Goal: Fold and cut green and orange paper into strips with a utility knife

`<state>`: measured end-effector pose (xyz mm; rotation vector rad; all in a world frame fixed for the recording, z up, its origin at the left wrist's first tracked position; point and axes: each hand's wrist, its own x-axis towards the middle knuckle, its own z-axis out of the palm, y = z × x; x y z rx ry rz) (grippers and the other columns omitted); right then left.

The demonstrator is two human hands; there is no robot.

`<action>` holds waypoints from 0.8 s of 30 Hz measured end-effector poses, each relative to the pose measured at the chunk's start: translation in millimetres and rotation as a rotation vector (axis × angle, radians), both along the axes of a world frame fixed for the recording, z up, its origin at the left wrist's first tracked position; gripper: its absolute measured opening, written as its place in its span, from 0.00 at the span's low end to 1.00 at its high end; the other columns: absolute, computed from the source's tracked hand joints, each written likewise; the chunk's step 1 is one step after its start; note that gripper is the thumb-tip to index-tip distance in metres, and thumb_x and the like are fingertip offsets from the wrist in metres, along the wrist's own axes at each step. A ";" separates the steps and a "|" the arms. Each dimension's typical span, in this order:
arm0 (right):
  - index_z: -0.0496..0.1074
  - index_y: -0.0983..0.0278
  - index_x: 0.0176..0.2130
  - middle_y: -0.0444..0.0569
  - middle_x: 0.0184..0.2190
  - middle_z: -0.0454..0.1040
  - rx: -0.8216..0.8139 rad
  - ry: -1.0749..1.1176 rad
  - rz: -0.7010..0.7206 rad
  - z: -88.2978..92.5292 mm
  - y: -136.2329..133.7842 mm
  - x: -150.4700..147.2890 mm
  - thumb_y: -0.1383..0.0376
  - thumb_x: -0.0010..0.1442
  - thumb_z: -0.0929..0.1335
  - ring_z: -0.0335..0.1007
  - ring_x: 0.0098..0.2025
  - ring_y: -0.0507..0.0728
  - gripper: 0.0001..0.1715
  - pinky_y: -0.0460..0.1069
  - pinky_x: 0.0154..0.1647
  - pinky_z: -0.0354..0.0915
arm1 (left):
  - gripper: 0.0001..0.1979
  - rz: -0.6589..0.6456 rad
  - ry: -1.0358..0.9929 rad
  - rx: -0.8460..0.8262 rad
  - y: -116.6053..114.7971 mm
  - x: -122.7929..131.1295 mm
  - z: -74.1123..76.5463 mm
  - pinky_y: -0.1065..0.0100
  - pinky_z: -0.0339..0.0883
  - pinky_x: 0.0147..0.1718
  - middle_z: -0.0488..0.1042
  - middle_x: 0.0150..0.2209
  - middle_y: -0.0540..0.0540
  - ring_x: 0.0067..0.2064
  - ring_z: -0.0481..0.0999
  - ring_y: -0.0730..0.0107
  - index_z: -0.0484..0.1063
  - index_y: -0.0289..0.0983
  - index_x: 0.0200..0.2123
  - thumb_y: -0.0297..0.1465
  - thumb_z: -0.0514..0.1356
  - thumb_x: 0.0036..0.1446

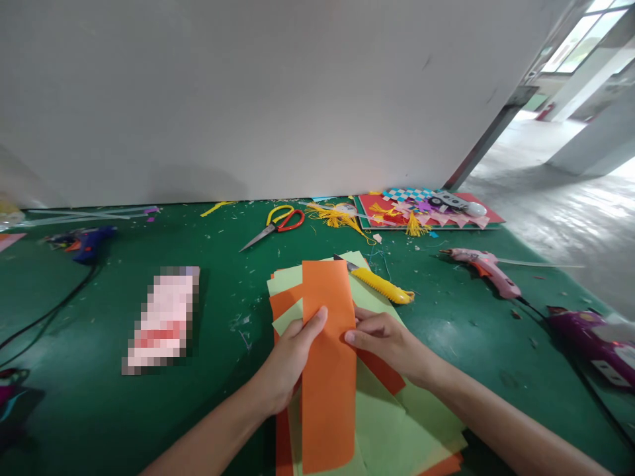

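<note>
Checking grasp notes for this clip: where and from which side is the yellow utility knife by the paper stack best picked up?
Probably by the yellow handle, toward its rear end, which lies free on the green mat. Come from the right, fingers across its long sides; the blade tip points up-left onto the paper stack.

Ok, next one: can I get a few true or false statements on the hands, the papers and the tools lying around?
1. Both the left hand and the right hand grip the orange strip. True.
2. The right hand holds the scissors. False: they lie untouched further back on the green table.
3. The yellow knife lies at the far corner of the paper stack, in no hand. True.
4. The pink glue gun lies left of the papers. False: it lies to their right; the blue glue gun is on the left.
</note>
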<state>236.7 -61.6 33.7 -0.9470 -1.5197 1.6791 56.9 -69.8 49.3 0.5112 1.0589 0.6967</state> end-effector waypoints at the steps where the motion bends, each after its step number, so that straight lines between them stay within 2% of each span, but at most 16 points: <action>1: 0.73 0.65 0.24 0.48 0.39 0.69 0.000 0.005 0.001 -0.1 -0.2 -0.2 0.57 0.61 0.67 0.67 0.42 0.55 0.19 0.52 0.45 0.63 | 0.23 -0.001 -0.006 0.003 0.0 -0.2 0.2 0.62 0.69 0.38 0.78 0.41 0.38 0.44 0.77 0.53 0.72 0.35 0.45 0.46 0.60 0.55; 12: 0.64 0.65 0.19 0.44 0.30 0.61 0.080 -0.037 0.030 1.3 -0.4 -3.1 0.58 0.62 0.66 0.59 0.34 0.52 0.23 0.49 0.38 0.59 | 0.23 -0.023 -0.170 0.070 1.2 -2.0 1.5 0.63 0.70 0.39 0.78 0.44 0.37 0.47 0.76 0.53 0.75 0.33 0.47 0.45 0.57 0.59; 18: 0.65 0.64 0.20 0.44 0.30 0.63 0.089 -0.025 0.039 0.7 -1.9 -3.9 0.57 0.61 0.66 0.59 0.35 0.52 0.22 0.50 0.38 0.60 | 0.24 0.015 -0.153 0.051 0.9 -2.6 1.2 0.62 0.71 0.40 0.78 0.45 0.37 0.47 0.76 0.52 0.74 0.34 0.48 0.46 0.58 0.57; 24: 0.62 0.62 0.18 0.43 0.25 0.57 0.090 -0.137 0.042 2.3 -2.2 -4.3 0.52 0.61 0.65 0.57 0.33 0.53 0.26 0.50 0.37 0.59 | 0.25 0.011 -0.205 0.051 3.2 -3.8 0.5 0.59 0.69 0.44 0.78 0.44 0.36 0.48 0.76 0.50 0.74 0.33 0.47 0.47 0.58 0.57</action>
